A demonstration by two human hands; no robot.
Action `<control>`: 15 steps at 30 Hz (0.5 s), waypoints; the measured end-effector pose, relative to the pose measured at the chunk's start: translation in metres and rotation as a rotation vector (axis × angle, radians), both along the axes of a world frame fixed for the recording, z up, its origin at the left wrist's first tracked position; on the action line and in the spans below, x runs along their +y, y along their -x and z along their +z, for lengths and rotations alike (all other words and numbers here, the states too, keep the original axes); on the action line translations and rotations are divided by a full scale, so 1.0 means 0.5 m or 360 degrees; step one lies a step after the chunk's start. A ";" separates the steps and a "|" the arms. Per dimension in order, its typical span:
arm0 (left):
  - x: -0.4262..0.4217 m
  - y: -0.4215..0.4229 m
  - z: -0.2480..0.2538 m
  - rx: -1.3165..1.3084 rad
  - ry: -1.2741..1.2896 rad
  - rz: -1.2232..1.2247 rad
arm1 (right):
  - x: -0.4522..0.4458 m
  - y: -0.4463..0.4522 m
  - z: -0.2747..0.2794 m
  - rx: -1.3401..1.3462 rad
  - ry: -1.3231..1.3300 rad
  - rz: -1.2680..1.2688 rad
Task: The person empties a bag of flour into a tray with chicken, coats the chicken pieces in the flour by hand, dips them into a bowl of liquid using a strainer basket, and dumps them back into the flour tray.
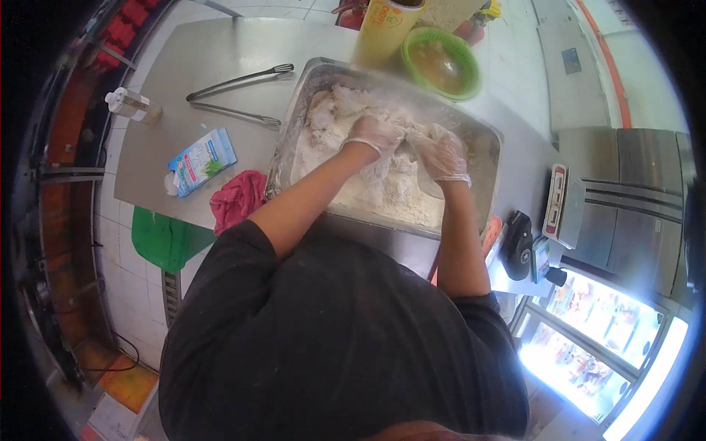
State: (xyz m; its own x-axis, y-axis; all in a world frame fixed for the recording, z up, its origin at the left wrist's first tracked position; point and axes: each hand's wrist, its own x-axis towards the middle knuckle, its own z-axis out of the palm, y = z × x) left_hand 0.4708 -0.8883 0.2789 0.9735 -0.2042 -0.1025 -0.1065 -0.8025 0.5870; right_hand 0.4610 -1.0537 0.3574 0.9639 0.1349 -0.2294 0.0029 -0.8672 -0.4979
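Observation:
A deep metal tray (pixel 276 163) holds loose white flour (pixel 346 192) and several lumpy flour-coated pieces, which look like chicken (pixel 321 116). Both my hands are inside it, in clear plastic gloves dusted with flour. My left hand (pixel 373 135) is closed around a floured piece near the tray's middle. Close beside it, my right hand (pixel 443 153) has its fingers curled inward at the flour. Whatever lies in those fingers is covered by flour and glove. A haze of flour hangs over the tray's far side.
Left of the tray lie metal tongs (pixel 235 82), a blue glove packet (pixel 202 160), a red cloth (pixel 237 200) and a clear bottle (pixel 134 105). Behind it stand a green basin (pixel 471 84) and a yellow container (pixel 384 37). A black device (pixel 518 246) sits at right.

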 end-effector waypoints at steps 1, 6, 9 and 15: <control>-0.001 -0.010 -0.039 -0.0013 0.0003 0.0000 | -0.008 -0.002 -0.005 -0.0013 0.0003 0.0000; 0.077 -0.002 -0.089 -0.0607 -0.0110 0.0078 | -0.074 -0.040 -0.002 -0.0556 -0.0035 0.0067; 0.110 -0.010 -0.168 -0.0543 -0.0152 0.0218 | -0.106 -0.085 0.048 -0.0574 -0.0075 0.0047; 0.136 0.021 -0.175 -0.0328 0.0318 0.0466 | -0.101 -0.257 0.087 -0.0515 0.0011 0.0105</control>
State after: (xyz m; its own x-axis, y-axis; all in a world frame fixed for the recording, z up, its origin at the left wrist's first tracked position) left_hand 0.4601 -0.8201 0.1916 0.9895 0.0883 0.1147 -0.0225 -0.6886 0.7248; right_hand 0.5897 -1.1040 0.4007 0.9761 0.1993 0.0862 0.2165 -0.8631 -0.4563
